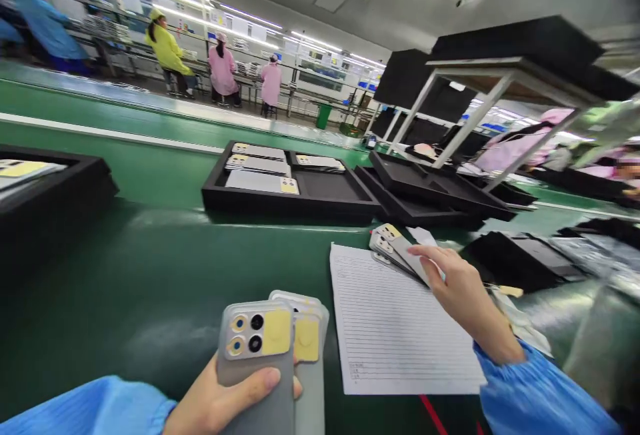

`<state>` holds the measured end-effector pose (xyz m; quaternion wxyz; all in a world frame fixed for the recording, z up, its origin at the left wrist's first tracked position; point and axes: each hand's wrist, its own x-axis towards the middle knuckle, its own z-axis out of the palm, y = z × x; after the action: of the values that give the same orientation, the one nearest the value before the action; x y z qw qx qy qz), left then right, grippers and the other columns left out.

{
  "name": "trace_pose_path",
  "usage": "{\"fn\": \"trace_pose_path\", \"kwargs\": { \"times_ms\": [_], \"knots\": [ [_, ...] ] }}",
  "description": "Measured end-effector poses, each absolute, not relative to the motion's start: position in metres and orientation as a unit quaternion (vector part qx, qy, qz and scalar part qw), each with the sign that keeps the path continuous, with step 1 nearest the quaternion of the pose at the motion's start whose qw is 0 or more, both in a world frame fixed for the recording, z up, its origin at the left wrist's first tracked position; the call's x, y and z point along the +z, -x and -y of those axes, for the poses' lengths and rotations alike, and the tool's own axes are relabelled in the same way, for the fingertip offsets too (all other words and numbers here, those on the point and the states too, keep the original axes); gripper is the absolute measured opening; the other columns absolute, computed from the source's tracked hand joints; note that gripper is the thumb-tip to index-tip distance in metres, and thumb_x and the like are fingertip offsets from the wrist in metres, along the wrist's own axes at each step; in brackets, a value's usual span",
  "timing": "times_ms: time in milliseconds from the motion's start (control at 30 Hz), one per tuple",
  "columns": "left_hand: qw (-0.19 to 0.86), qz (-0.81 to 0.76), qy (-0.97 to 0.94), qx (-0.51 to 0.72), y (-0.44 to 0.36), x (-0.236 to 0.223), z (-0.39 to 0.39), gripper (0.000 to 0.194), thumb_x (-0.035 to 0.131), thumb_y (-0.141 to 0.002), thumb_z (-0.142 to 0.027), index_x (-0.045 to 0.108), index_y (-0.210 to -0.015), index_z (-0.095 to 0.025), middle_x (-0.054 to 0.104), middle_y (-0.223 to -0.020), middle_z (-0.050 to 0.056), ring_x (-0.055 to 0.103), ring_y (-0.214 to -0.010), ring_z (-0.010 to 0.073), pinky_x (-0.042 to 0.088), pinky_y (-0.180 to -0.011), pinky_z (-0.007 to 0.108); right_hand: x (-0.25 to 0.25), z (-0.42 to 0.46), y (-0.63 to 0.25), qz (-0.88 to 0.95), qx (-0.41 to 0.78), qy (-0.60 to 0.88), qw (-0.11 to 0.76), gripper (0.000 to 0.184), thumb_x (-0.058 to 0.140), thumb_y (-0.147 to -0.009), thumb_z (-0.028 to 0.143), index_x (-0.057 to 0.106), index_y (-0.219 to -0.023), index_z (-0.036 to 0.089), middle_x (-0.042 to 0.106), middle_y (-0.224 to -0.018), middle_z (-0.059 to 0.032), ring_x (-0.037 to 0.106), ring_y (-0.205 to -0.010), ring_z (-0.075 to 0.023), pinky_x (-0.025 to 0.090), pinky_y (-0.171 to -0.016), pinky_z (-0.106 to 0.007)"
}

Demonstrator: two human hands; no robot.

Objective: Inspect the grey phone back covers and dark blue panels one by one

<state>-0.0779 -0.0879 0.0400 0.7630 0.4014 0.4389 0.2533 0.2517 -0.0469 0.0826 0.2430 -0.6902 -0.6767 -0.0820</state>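
Note:
In the lower middle, my left hand (225, 388) is wrapped round grey phone back covers (257, 388), its thumb across the top one. That cover has a camera block with round rings and a yellow film; at least one more cover (310, 395) shows behind it. My right hand (453, 282) is stretched over a small fanned stack of similar phone back covers (400, 245), fingertips at the top one and nothing visibly gripped. This stack lies on the upper edge of a lined paper sheet (400, 335). Both my sleeves are blue.
A black tray (290, 207) of phone covers stands ahead; another black tray (55, 202) is at left. Black trays (440, 188) lie stacked under a metal-legged stand (475, 112) at right. Plastic bags (600, 255) lie far right. Several people sit at benches behind.

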Motion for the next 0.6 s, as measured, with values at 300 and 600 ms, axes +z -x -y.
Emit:
{"fn": "trace_pose_path", "kwargs": {
  "times_ms": [300, 600],
  "knots": [
    [0.776, -0.353, -0.393, 0.343, 0.079, 0.039, 0.088, 0.038, 0.066, -0.067, -0.038, 0.062, -0.094, -0.012, 0.07, -0.08, 0.009, 0.063, -0.071, 0.0172, 0.049, -0.066, 0.026, 0.057, 0.044, -0.113, 0.663, 0.335, 0.557, 0.372, 0.026, 0.042, -0.084, 0.043, 0.043, -0.1, 0.023, 0.059, -0.069, -0.0007, 0.057, -0.055, -0.0149, 0.047, -0.047, -0.025],
    [0.754, -0.37, -0.39, 0.377, 0.079, 0.042, 0.089, 0.034, 0.06, -0.074, -0.033, 0.061, -0.1, -0.011, 0.069, -0.087, 0.01, 0.062, -0.077, 0.0173, 0.049, -0.07, 0.027, 0.033, 0.071, -0.091, 0.562, 0.494, 0.524, 0.406, 0.044, 0.038, -0.086, 0.045, 0.022, -0.124, 0.029, 0.058, -0.099, -0.0057, 0.06, -0.073, -0.0168, 0.051, -0.068, -0.031]
  ]
}}
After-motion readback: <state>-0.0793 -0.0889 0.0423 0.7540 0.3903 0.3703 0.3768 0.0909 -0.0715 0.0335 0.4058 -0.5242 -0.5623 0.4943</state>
